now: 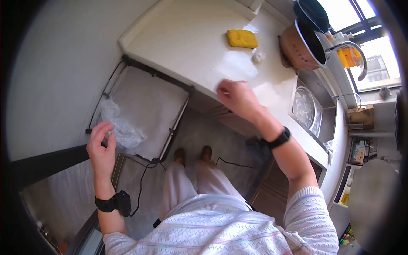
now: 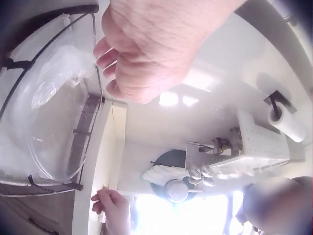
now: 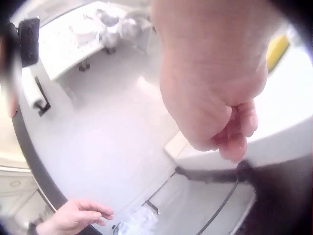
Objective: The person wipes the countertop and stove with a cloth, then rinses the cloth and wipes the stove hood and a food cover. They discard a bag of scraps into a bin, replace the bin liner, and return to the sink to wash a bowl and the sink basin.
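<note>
Knit top (image 1: 212,225) lies nearest in the head view; the left hand (image 1: 102,148), loosely curved, grips nothing beside a crumpled clear bag (image 1: 127,134) in the bin (image 1: 172,132). Beyond the right hand (image 1: 240,100), a pot (image 1: 293,40) bears unreadable writing. Left wrist view: bag near the left hand. Right wrist view: right fingers (image 3: 234,148) bent, contents untellable.

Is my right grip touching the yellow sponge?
Apart. The head view shows it: a stretch of counter is visible between the right grip and the sponge.
</note>
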Available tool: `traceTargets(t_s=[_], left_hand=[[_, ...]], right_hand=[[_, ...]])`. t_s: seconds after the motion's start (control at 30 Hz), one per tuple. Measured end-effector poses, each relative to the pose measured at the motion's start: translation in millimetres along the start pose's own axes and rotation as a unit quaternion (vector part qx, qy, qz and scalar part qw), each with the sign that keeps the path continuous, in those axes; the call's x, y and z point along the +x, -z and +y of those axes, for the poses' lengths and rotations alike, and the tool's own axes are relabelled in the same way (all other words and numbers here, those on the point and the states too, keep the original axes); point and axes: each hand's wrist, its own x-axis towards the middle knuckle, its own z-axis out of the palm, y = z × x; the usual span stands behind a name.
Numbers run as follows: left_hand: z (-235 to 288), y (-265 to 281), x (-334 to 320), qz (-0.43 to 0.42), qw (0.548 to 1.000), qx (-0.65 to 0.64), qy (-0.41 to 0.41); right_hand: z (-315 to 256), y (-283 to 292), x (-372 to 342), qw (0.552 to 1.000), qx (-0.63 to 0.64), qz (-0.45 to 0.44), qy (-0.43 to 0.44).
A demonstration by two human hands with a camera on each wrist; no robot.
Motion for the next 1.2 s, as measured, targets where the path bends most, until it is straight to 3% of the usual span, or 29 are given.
traceTargets(t_s=[0.07, 0.13, 0.27, 0.47, 0.53, 0.6, 0.73, 0.77, 0.87, 0.9, 0.97, 1.03, 1.07, 1.13, 1.2], left_hand=[[16.7, -9.2, 1.5, -0.029, 0.998, 0.040, -0.045], [41.6, -23.3, 4.0, -0.039, 0.997, 0.033, -0.063], [100.5, -61.6, 9.2, -0.081, 0.995, -0.009, -0.057], [171.1, -158.6, 14.9, -0.122, 0.987, -0.029, -0.100], [193.5, -198.2, 15.6, -0.140, 0.982, -0.022, -0.124], [221.5, -233.6, 16.3, -0.159, 0.976, -0.019, -0.146], [273.1, -289.5, 14.2, -0.182, 0.972, -0.017, -0.149], [284.6, -301.9, 12.5, -0.184, 0.972, -0.013, -0.148], [313.4, -328.5, 10.0, -0.193, 0.969, -0.024, -0.150], [319.7, -337.0, 10.2, -0.205, 0.965, -0.015, -0.163], [333.6, -352.3, 10.4, -0.225, 0.958, 0.003, -0.180], [347.7, -367.5, 13.7, -0.243, 0.951, 0.001, -0.190], [353.2, -374.4, 14.0, -0.258, 0.947, -0.001, -0.193], [363.6, -390.9, 16.3, -0.278, 0.939, -0.010, -0.203], [376.7, -408.5, 21.9, -0.296, 0.929, -0.023, -0.219]], right_hand=[[45.7, 35.7, -33.4, 0.991, 0.028, 0.028, -0.131], [93.1, 76.7, -69.1, 0.969, 0.080, 0.102, -0.208], [189.7, 145.7, -140.1, 0.947, -0.025, 0.176, -0.267], [297.9, 216.6, -215.8, 0.928, -0.036, 0.194, -0.316], [336.6, 231.4, -231.3, 0.925, -0.037, 0.180, -0.331], [381.7, 238.8, -241.9, 0.930, 0.042, 0.131, -0.341], [447.0, 248.8, -244.3, 0.950, -0.053, -0.038, -0.304], [471.5, 245.6, -245.6, 0.950, -0.049, -0.040, -0.305], [541.0, 215.5, -242.8, 0.916, -0.068, -0.151, -0.366], [562.1, 196.8, -241.7, 0.916, -0.108, -0.195, -0.334], [548.8, 169.5, -221.4, 0.880, -0.142, -0.293, -0.345], [525.3, 152.0, -214.6, 0.924, -0.074, -0.294, -0.231], [520.1, 154.6, -209.8, 0.924, -0.070, -0.293, -0.236], [512.6, 164.3, -211.3, 0.930, 0.097, -0.272, -0.230], [529.6, 186.5, -228.8, 0.932, -0.099, -0.182, -0.298]])
